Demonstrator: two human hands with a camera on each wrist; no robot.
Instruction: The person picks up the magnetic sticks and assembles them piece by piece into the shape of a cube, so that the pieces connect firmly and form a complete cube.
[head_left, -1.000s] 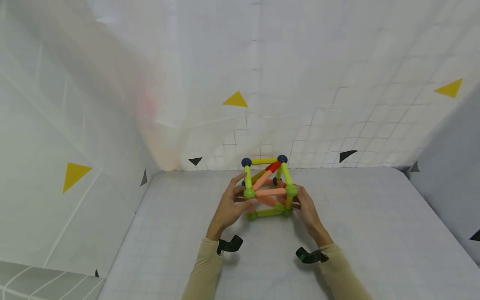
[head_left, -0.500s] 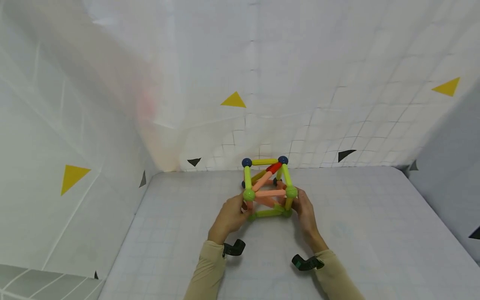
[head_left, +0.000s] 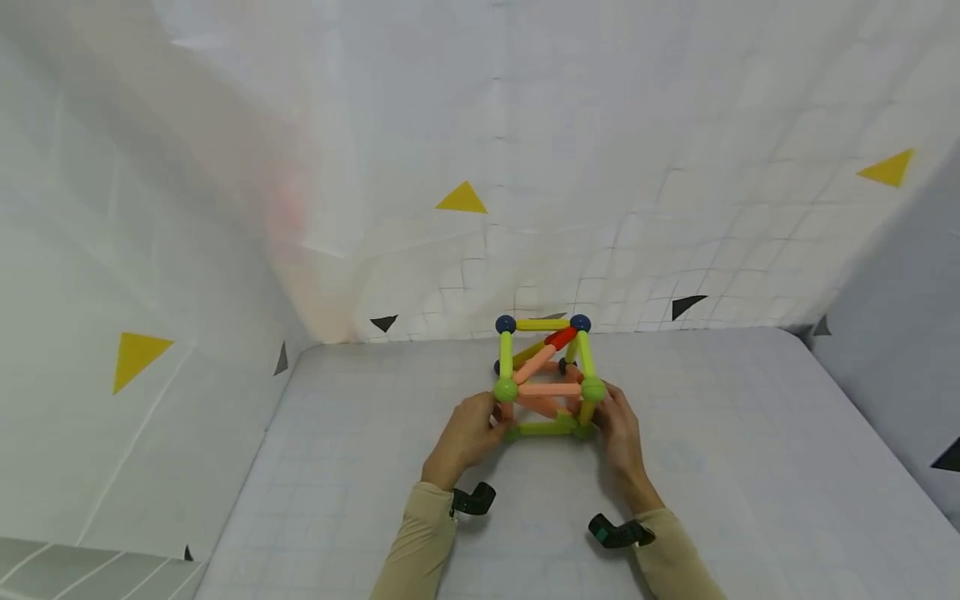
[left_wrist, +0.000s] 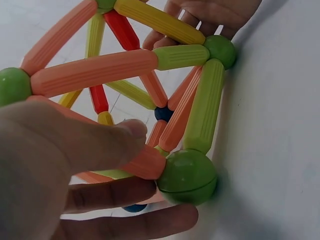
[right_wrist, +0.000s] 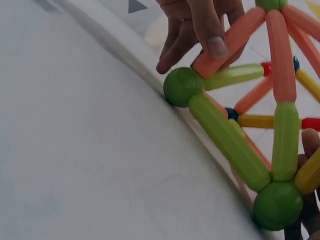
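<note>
A cube-like frame of magnetic building sticks (head_left: pixel 551 389) and balls stands on the white table in the head view. Its nearer corners are green balls, while dark blue balls (head_left: pixel 506 324) mark the far side. My left hand (head_left: pixel 463 435) grips its lower left corner. There, the left wrist view shows thumb and fingers pinching a salmon stick (left_wrist: pixel 149 162) beside a large green ball (left_wrist: pixel 187 177). My right hand (head_left: pixel 621 433) holds the right side, its fingers curled behind a yellow stick (left_wrist: pixel 162 21). The right thumb is hidden.
A white sheet wall (head_left: pixel 420 100) with grid lines rises behind the table (head_left: pixel 360 467). Yellow triangles (head_left: pixel 462 198) and black ones mark the walls. Side walls close in the left and right. Each wrist carries a small black camera (head_left: pixel 474 500).
My left hand has drawn its spread fingers in and moved lower on the left corner. The frame has shifted slightly right, with both hands following it.
</note>
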